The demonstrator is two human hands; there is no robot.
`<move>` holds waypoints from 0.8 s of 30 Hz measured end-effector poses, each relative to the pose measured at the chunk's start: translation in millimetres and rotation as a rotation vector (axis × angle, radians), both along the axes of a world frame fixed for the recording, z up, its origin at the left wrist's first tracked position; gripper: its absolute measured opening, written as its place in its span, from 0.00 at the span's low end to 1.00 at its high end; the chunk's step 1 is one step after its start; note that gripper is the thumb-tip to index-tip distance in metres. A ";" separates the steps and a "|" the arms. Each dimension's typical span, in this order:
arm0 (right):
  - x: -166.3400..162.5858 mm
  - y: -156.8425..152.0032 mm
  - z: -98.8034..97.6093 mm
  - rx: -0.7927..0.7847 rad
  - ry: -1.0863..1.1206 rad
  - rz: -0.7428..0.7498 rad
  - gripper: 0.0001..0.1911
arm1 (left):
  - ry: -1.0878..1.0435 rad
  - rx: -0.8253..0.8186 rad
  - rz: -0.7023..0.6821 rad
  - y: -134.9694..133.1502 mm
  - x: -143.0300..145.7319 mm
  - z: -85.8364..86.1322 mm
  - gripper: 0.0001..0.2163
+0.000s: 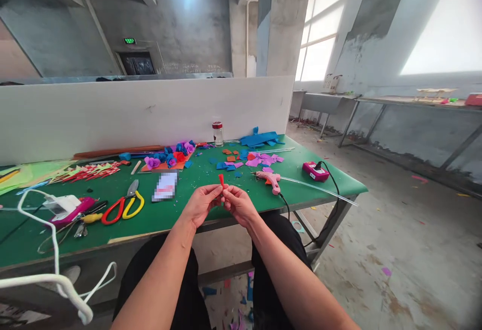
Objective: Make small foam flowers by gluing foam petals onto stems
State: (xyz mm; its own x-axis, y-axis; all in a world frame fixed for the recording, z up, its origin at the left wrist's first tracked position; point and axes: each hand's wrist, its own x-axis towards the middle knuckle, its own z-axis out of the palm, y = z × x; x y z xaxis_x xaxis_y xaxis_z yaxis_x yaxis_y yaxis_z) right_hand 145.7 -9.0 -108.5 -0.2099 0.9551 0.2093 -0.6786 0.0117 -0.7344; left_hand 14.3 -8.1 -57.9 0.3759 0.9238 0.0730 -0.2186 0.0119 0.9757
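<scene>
Both hands meet over the near edge of the green table (241, 204). My left hand (201, 203) and my right hand (237, 203) pinch a small rolled red foam piece (222, 180) that sticks up between the fingertips. The fingers of both hands are closed round its lower end. A pink glue gun (269, 179) lies just beyond my right hand, its cord running off the table edge. Loose purple, blue and orange foam scraps (256, 160) lie behind it. Finished foam roses (171, 156) in blue, purple and red sit on an orange sheet further back.
Red and yellow-handled scissors (122, 205) lie left of my hands, beside a pink tool (73, 210) and white cable (56, 264). A small jar (217, 133) stands by the white partition (143, 114). A pink box (315, 171) sits at the right. Scraps litter the concrete floor.
</scene>
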 end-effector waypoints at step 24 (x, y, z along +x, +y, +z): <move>6.1 4.0 4.5 0.199 -0.281 -0.368 0.08 | 0.377 0.275 0.382 -4.8 9.3 -15.8 0.12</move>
State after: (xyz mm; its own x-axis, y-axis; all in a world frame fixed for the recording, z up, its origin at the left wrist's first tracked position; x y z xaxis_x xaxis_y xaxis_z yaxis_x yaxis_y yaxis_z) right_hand 151.8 -5.0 -103.9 0.0590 0.9235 0.3790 -0.3798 0.3719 -0.8470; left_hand 23.5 -12.9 -73.7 0.0677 0.9647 0.2545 0.2037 -0.2631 0.9430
